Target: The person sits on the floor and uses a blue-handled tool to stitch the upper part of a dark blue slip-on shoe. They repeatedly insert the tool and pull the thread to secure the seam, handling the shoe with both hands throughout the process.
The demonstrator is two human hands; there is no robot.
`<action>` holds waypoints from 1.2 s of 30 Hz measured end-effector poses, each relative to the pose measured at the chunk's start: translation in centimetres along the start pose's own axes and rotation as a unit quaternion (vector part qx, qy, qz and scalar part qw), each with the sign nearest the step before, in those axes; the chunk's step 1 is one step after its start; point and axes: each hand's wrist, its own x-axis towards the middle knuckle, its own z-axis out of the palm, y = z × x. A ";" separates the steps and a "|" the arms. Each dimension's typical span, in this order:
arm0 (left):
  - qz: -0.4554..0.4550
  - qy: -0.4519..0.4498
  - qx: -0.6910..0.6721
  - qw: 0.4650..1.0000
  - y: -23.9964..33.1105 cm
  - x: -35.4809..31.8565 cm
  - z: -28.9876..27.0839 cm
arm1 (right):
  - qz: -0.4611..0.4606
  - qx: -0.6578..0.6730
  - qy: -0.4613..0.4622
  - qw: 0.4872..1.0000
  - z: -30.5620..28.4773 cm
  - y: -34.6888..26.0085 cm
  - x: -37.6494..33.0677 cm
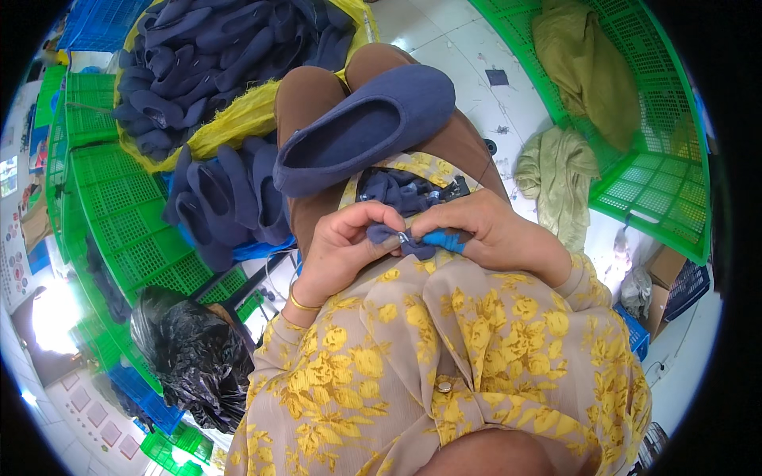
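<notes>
Head view: both hands (421, 238) on navy fabric piece (397, 235) in lap.

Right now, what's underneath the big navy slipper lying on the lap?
The navy slipper rests across the person's brown-clad thighs. Near its heel, dark fabric pieces show; anything directly beneath the sole is covered.

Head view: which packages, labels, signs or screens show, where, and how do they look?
Cardboard box: far right on the floor, brown, open.
Black plastic bag: lower left, crumpled, glossy.
Printed sheets: far left edge, pale with coloured patches.
Screens: none.
</notes>
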 end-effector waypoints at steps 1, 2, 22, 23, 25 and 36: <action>0.004 -0.003 -0.007 1.000 -0.1 0.0 0.0 | 0.003 0.000 -0.005 1.000 -0.1 0.0 0.0; 0.009 -0.005 -0.015 1.000 -0.3 -0.1 -0.1 | 0.006 0.000 -0.010 1.000 -0.2 0.0 0.0; -0.027 0.002 -0.015 1.000 -0.4 0.0 0.0 | 0.008 0.021 0.010 1.000 0.5 0.9 -0.2; -0.027 0.004 -0.012 1.000 -0.4 0.0 0.1 | 0.010 0.019 0.007 1.000 0.5 0.9 -0.2; -0.030 0.008 -0.009 0.999 -0.3 0.0 0.2 | 0.020 0.008 0.001 1.000 0.4 0.8 -0.1; -0.027 0.038 -0.015 0.999 -0.4 0.2 0.6 | 0.068 0.086 0.001 0.994 0.6 0.7 0.1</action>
